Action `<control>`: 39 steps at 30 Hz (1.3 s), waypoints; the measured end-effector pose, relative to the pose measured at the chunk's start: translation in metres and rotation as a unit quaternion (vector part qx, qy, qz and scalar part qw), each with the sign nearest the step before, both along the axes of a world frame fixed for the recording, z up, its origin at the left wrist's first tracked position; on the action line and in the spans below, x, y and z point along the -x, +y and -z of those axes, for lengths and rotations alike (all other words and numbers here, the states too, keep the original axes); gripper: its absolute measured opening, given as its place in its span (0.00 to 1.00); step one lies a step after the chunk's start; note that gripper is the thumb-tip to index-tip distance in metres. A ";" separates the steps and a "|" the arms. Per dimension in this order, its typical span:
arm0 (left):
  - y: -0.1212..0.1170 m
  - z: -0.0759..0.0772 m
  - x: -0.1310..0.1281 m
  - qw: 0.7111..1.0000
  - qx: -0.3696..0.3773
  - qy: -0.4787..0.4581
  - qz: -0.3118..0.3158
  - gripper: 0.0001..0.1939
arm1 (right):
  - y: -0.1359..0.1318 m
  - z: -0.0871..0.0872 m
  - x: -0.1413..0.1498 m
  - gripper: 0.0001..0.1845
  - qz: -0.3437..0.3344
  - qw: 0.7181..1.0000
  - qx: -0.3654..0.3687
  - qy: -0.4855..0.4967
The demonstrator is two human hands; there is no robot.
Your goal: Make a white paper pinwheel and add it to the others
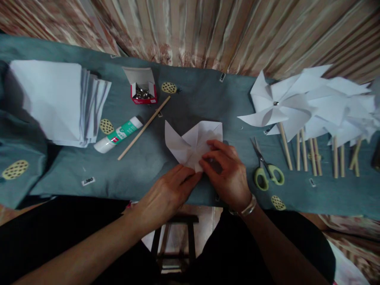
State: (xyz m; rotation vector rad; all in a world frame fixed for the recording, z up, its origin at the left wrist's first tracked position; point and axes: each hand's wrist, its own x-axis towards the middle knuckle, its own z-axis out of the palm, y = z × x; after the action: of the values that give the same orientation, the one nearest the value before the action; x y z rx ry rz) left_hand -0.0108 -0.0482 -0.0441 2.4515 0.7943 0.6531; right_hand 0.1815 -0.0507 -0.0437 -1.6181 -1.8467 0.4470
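A white paper pinwheel (190, 146), with some corners folded in toward its middle, lies before me near the table's front edge. My left hand (175, 186) is closed at its lower edge, fingertips pressed on the paper. From the right, my right hand (227, 168) grips the sheet with thumb and bent fingers near its centre. A wooden stick (144, 128) lies to the left of the paper, slanted, with a glue stick (118, 134) beside it. Scissors with green handles (267, 168) rest to the right of my right hand, blades slightly apart.
A pile of white paper (50, 101) sits at the left. Behind the wooden stick stands an open red-and-white box (143, 89) of shiny metal pins. Several finished pinwheels (276, 97) on sticks overlap at the right. A pleated curtain (190, 31) hangs along the table's back edge.
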 end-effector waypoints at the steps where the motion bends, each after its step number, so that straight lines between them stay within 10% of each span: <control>1: 0.000 0.000 0.000 1.000 0.002 0.003 0.001 0.13 | 0.000 0.000 0.000 0.03 -0.001 1.000 -0.002 -0.002; 39: 0.001 0.003 0.000 1.000 0.008 -0.010 0.001 0.12 | -0.010 0.016 0.006 0.19 -0.065 0.990 -0.064 -0.108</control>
State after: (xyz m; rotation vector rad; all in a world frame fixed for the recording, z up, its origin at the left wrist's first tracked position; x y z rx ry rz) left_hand -0.0103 -0.0469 -0.0470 2.4279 0.7855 0.6654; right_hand 0.1753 -0.0612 -0.0597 -1.5141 -2.1050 0.2104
